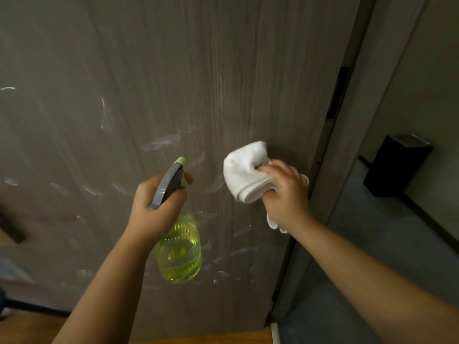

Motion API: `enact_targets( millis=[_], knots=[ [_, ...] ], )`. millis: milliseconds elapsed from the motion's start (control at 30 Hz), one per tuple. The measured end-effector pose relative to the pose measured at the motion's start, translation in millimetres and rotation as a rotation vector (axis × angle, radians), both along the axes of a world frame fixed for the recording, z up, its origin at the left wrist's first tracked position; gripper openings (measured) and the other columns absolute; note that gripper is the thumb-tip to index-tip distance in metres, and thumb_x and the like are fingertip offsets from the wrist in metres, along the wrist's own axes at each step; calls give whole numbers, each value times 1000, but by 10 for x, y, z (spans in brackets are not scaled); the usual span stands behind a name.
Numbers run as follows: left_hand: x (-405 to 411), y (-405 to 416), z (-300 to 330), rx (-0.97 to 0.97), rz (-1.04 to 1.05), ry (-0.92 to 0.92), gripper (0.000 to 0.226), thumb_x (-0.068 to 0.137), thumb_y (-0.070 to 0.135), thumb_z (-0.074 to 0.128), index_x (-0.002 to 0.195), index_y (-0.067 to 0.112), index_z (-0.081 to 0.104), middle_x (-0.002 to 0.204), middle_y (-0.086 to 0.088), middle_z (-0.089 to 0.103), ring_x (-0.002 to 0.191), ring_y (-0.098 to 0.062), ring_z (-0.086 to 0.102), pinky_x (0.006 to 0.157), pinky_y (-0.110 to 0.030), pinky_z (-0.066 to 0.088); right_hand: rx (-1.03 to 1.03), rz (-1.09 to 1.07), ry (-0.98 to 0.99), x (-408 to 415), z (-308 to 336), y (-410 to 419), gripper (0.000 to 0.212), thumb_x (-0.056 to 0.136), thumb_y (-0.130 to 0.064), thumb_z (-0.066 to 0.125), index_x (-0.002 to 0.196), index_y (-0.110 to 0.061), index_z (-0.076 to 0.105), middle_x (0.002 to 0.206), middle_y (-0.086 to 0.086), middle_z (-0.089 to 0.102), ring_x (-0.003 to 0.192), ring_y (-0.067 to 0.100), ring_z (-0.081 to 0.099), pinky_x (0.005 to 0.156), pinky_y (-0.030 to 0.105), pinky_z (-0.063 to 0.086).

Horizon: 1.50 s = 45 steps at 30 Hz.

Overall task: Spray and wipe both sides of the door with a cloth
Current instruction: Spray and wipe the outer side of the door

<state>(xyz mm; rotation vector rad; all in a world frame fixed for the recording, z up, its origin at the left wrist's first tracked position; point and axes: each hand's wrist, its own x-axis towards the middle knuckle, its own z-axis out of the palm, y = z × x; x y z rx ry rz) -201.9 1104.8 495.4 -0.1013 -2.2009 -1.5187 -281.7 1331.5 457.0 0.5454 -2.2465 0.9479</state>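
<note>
A grey wood-grain door (173, 70) fills most of the view, streaked with wet white smears across its lower half. My left hand (156, 207) grips the grey trigger head of a yellow-green spray bottle (180, 252), nozzle pointed at the door, a finger on the trigger. My right hand (285, 192) holds a bunched white cloth (246, 170) against the door near its right edge.
The door's edge and frame (330, 170) run down the right. Beyond it lies a grey carpeted floor (372, 244) with a black bin (395, 165) by the wall. A dark handle (12, 229) shows at the left edge. Wooden floor (223, 338) lies below the door.
</note>
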Motion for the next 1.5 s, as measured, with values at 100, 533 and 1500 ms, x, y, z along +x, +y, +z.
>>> enact_targets(
  millis=[100,533,1500],
  knots=[
    [17,-124,-1,12,4,-13,26,72,15,52,90,16,70,74,-30,57,50,-12,45,46,-18,36,-458,135,-205,74,455,-141,30,83,2,55,97,-22,66,100,-4,66,96,4,62,83,21,47],
    [-5,-824,41,10,-34,-56,23,70,18,51,83,14,70,47,7,47,40,-7,39,40,-19,32,-676,133,-245,270,1019,-726,41,81,12,59,87,-29,62,86,-14,65,78,-8,62,73,10,49],
    [-165,-1419,146,28,104,75,25,73,16,52,87,25,70,87,-32,65,76,-43,60,59,-39,47,350,-66,553,-162,773,-1661,29,80,-22,56,105,-20,71,121,6,64,113,26,48,94,42,29]
  ],
)
